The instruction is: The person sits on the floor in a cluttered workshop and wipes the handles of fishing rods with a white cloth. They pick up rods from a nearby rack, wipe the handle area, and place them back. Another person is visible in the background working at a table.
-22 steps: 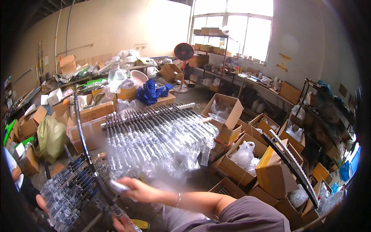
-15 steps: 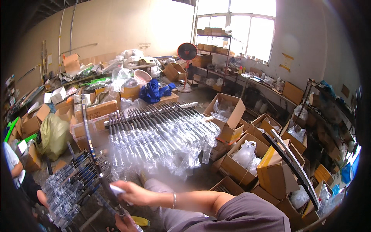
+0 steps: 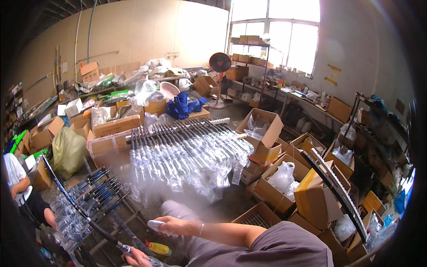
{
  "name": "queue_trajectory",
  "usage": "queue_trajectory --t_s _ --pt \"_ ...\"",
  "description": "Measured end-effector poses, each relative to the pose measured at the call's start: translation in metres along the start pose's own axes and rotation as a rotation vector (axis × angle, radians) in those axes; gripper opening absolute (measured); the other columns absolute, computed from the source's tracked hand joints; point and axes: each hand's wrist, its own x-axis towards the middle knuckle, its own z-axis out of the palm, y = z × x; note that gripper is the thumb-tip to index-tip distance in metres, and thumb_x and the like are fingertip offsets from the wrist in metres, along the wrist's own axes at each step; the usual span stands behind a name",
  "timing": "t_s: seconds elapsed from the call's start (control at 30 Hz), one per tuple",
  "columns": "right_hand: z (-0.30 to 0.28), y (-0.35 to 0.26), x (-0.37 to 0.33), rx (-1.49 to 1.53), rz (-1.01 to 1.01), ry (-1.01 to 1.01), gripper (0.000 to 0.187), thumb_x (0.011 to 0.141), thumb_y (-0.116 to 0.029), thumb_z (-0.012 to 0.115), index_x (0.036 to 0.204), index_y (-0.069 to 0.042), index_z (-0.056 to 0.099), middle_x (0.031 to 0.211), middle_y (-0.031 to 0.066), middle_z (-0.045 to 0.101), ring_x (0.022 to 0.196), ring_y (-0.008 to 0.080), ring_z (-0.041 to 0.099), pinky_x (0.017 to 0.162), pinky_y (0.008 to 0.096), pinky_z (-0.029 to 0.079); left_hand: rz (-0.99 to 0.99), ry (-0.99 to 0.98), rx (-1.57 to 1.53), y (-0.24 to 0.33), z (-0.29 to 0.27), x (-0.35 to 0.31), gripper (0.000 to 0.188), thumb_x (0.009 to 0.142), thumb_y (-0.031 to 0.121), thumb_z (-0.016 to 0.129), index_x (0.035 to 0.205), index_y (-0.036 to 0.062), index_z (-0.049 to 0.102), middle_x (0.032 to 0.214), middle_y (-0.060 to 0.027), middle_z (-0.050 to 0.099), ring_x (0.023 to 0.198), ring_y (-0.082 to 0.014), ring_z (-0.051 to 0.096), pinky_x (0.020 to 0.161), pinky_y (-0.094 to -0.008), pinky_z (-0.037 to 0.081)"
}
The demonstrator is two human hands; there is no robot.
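My left hand (image 3: 138, 258), at the lower edge, is closed round the handle end of a dark fishing rod (image 3: 101, 230). The rod slants up and away to the left, across a stack of other rods. My right hand (image 3: 174, 225), with a bracelet at the wrist, pinches a folded white cloth (image 3: 155, 225) above my knee, apart from the rod. Blue and black rods (image 3: 100, 189), partly in clear plastic, lie on a stand at left. Farther off, a row of black-handled rods (image 3: 178, 155) in clear plastic sleeves rests on a rack.
A yellow bottle (image 3: 159, 248) with a red top lies by my left hand. Open cardboard boxes (image 3: 284, 187) crowd the right side. A notched rack bar (image 3: 336, 191) stands slanted there. A co-worker (image 3: 20, 184) sits at far left. Behind stand a fan (image 3: 220, 63) and an olive sack (image 3: 69, 151).
The rod has tilted down to the left from a steeper pose. My right hand with the cloth has come away from the rod, to the right. The view has shifted slightly.
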Motion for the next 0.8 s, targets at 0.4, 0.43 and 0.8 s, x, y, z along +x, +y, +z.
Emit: queue_trajectory --t_s 0.4,0.43,0.8 --pt "0.015 -0.020 -0.019 0.403 -0.060 -0.145 0.047 0.089 -0.010 0.056 0.135 -0.003 0.045 0.098 0.0077 0.059 0.086 0.0155 0.057 0.071 0.0285 0.050 -0.348 -0.169 -0.253 0.059 0.004 0.011 0.009 0.091 0.009 0.051 0.082 0.0074 0.052 0.059 0.0029 0.045 0.049 -0.0075 0.040 0.045 -0.0241 0.032" --pt "0.014 -0.020 -0.014 0.440 -0.078 -0.181 0.048 0.090 -0.011 0.056 0.135 -0.003 0.044 0.099 0.0079 0.059 0.086 0.0158 0.058 0.071 0.0288 0.050 -0.346 -0.153 -0.235 0.067 0.004 0.015 0.010 0.091 0.009 0.051 0.081 0.0076 0.052 0.059 0.0033 0.045 0.049 -0.0072 0.040 0.045 -0.0240 0.032" --pt "-0.034 0.033 0.000 0.597 0.024 -0.198 0.046 0.094 -0.023 0.057 0.134 -0.006 0.043 0.106 0.0060 0.055 0.090 0.0147 0.056 0.073 0.0310 0.052 -0.429 -0.149 -0.135 0.072 0.016 0.004 0.016 0.092 0.010 0.050 0.076 0.0078 0.051 0.057 0.0032 0.045 0.047 -0.0072 0.040 0.043 -0.0245 0.031"
